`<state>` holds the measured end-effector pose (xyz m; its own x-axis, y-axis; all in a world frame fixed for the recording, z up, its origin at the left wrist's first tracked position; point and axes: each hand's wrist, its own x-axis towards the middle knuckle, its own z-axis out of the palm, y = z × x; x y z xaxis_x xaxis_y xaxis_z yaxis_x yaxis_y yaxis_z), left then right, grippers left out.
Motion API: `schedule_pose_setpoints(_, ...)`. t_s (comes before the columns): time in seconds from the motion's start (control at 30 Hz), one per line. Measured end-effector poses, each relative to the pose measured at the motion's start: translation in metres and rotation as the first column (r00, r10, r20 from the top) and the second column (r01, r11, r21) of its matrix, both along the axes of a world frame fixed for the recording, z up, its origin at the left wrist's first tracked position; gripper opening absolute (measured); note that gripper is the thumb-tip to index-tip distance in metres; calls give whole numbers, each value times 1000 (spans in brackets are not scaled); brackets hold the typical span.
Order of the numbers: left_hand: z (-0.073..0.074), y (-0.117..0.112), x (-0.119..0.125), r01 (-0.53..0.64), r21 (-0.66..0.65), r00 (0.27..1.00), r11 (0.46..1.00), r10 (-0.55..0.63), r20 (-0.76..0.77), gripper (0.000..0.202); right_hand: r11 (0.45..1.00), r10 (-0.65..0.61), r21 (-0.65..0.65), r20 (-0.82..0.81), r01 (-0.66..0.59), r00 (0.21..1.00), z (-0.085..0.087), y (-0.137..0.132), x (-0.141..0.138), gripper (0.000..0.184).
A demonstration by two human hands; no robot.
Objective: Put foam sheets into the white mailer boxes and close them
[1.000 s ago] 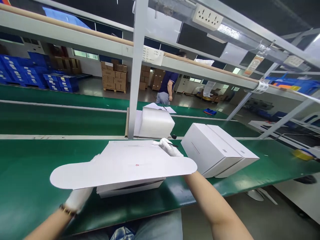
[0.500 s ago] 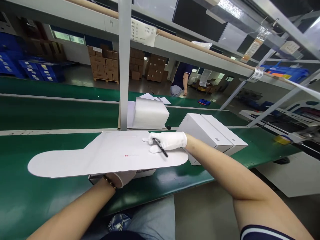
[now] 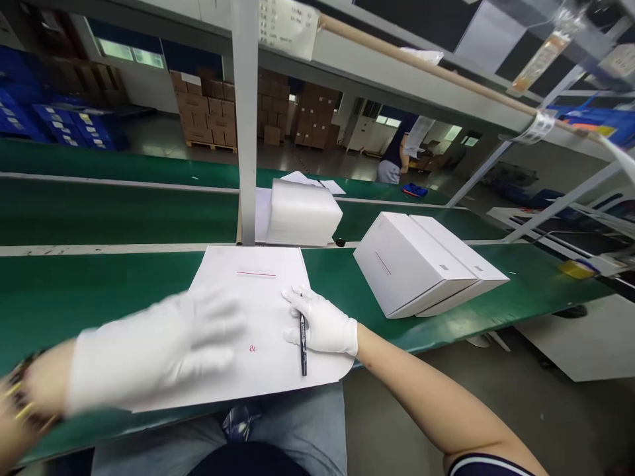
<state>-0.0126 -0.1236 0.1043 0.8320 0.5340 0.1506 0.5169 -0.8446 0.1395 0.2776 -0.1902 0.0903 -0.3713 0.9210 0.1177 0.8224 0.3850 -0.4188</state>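
Observation:
A flat white cardboard sheet (image 3: 258, 311) lies on the green belt (image 3: 89, 291) in front of me, with a small red mark and a red line on it. My right hand (image 3: 320, 320), in a white glove, rests on the sheet's right part and grips a black pen (image 3: 302, 344) that points toward me. My left hand (image 3: 153, 347), also gloved, hovers close to the camera over the sheet's left part, fingers stretched out and smeared by motion, holding nothing.
Two white boxes (image 3: 421, 264) lie side by side on the belt to the right. A stack of white foam sheets (image 3: 302, 215) stands behind a grey post (image 3: 245, 132). A person (image 3: 394, 158) stands far back among cardboard cartons and blue crates.
The cardboard sheet has come down flat and closer to me. My left hand left its underside and rose above it. My right hand slid toward me with the pen.

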Motion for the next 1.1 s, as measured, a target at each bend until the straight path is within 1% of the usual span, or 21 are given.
schedule_pose_setpoints(0.03, 0, 12, -1, 17, -26, 994, 1000, -20, -107, 70, 999, -3, 33, -4, 3, 1000, -5, 0, -1, 56)
schedule_pose_setpoints(0.07, -2, 22, -1, -7, -26, 985, 1000, 3, -171, 79, 997, -2, 71, 0, 2, 1000, -10, 0, -2, 56)
schedule_pose_setpoints(0.13, -17, 31, 1, -35, 28, 977, 999, 40, -209, 87, 989, 5, 150, 20, -8, 1000, -22, -1, -4, 57)
schedule_pose_setpoints(0.23, -45, 24, 2, -41, 165, 993, 985, 59, -104, 84, 976, 12, 217, 51, -22, 999, -37, -1, -6, 67)
schedule_pose_setpoints(0.3, -57, 19, 1, -47, 228, 997, 973, 60, -51, 79, 975, -2, 223, 77, -15, 997, -41, 6, -8, 69)
schedule_pose_setpoints(0.33, -61, 20, 1, -54, 246, 997, 968, 65, -40, 77, 975, -10, 222, 97, -12, 995, -40, 13, -9, 67)
schedule_pose_setpoints(0.4, -62, 30, 2, -64, 263, 996, 963, 79, -47, 74, 976, -27, 217, 154, -8, 988, -37, 31, -12, 62)
schedule_pose_setpoints(0.53, -55, 66, 8, -123, 257, 982, 959, 155, -108, 69, 979, -35, 201, 260, -19, 965, -31, 75, -20, 55)
schedule_pose_setpoints(0.63, -51, 78, 13, -197, 236, 960, 952, 237, -152, 66, 978, -53, 208, 270, -5, 962, -34, 93, -24, 56)
schedule_pose_setpoints(0.73, -49, 74, 16, -250, 234, 945, 939, 290, -151, 65, 969, -87, 245, 230, 29, 969, -40, 96, -28, 60)
schedule_pose_setpoints(0.8, -48, 70, 19, -269, 227, 943, 936, 304, -137, 64, 959, -112, 278, 188, 57, 976, -42, 94, -31, 58)
schedule_pose_setpoints(0.87, -45, 68, 21, -272, 213, 944, 938, 303, -130, 63, 952, -123, 298, 152, 73, 981, -40, 94, -34, 55)
schedule_pose_setpoints(0.93, -41, 67, 22, -283, 212, 942, 935, 313, -121, 63, 953, -115, 291, 106, 79, 988, -37, 94, -32, 53)
schedule_pose_setpoints(1.0, -40, 62, 19, -333, 220, 931, 917, 356, -75, 66, 956, -113, 272, 7, 106, 994, -37, 91, -25, 53)
schedule_pose_setpoints(1.03, -40, 58, 16, -378, 212, 919, 901, 393, -32, 71, 950, -132, 276, -70, 146, 989, -39, 87, -19, 53)
schedule_pose_setpoints(1.07, -42, 52, 11, -441, 185, 896, 878, 444, 30, 78, 931, -171, 294, -165, 214, 971, -43, 81, -13, 50)
schedule_pose_setpoints(1.1, -44, 46, 6, -520, 124, 854, 845, 510, 108, 88, 897, -227, 313, -278, 312, 933, -50, 73, -7, 46)
